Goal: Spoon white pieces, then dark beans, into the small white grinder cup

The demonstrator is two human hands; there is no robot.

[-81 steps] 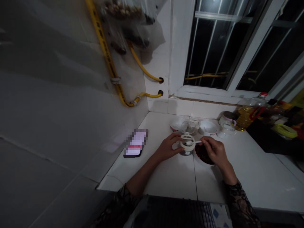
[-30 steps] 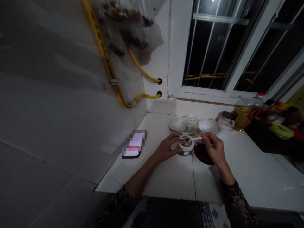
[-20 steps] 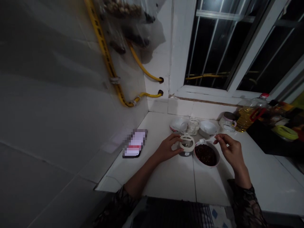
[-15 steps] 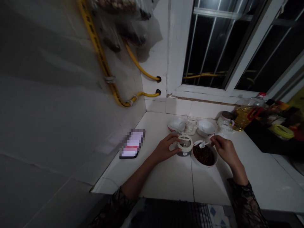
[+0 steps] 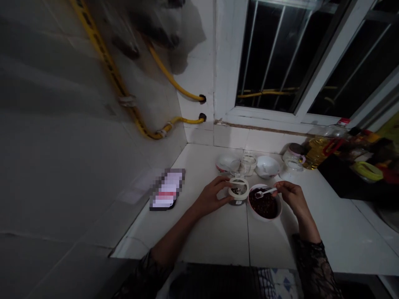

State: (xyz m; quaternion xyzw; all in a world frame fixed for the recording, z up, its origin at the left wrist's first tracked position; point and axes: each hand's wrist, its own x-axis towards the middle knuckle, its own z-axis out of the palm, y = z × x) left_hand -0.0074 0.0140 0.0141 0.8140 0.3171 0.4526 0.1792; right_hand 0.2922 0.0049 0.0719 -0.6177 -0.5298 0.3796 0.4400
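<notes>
My left hand (image 5: 211,196) is closed round a small open jar (image 5: 237,193) with a white rim and dark contents, steadying it on the white counter (image 5: 218,232). To its right stands a white bowl (image 5: 264,205) filled with a dark red mix. My right hand (image 5: 291,198) pinches the handle of a small white spoon (image 5: 264,192), whose scoop end hovers over the bowl.
Behind the jar stand a glass jar (image 5: 246,163), two white bowls (image 5: 267,166) and a lidded container (image 5: 292,156). An oil bottle (image 5: 324,143) and other bottles line the right by a dark stove. A phone (image 5: 166,194) lies left, near yellow pipes (image 5: 146,128) on the tiled wall.
My right hand carried the spoon from over the small jar to the right, above the bowl of dark red mix. The left hand kept its hold on the jar. The camera shifted slightly.
</notes>
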